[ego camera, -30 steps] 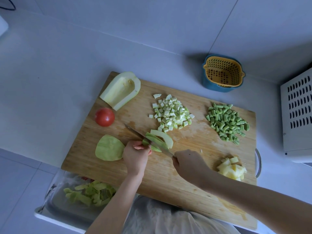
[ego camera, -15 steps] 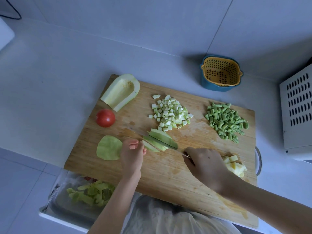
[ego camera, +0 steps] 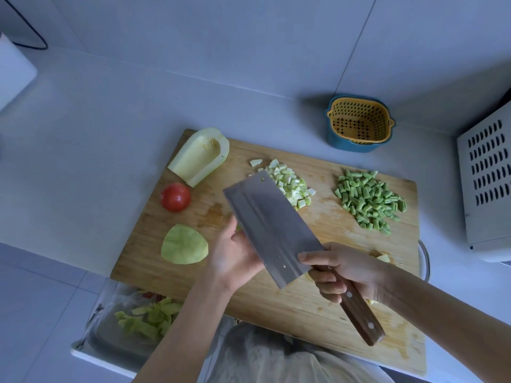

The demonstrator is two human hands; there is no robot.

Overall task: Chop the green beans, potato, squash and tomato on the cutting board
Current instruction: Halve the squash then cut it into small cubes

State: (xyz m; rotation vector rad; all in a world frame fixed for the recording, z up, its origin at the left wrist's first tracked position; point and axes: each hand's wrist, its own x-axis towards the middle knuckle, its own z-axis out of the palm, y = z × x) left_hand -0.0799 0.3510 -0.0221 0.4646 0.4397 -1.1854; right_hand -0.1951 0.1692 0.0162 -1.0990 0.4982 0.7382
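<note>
My right hand (ego camera: 343, 269) grips the wooden handle of a cleaver (ego camera: 271, 230), whose broad blade is lifted flat-side up over the wooden cutting board (ego camera: 276, 305). My left hand (ego camera: 232, 252) sits under the blade's left edge, palm up, fingers hidden by the steel. On the board lie a squash half (ego camera: 200, 156), a whole tomato (ego camera: 176, 197), a green squash piece (ego camera: 184, 244), diced squash (ego camera: 290, 183), chopped green beans (ego camera: 367, 200) and potato cubes (ego camera: 383, 258), mostly hidden behind my right hand. The squash slices I was cutting are hidden.
A yellow strainer basket in a blue bowl (ego camera: 359, 123) stands behind the board. A white vented appliance (ego camera: 486, 183) is at the right. A tray with green peelings (ego camera: 146, 319) sits below the board's near-left edge.
The cleaver has been lifted off the board and turned flat toward me. My left hand left the squash slices and moved under the blade, palm up.
</note>
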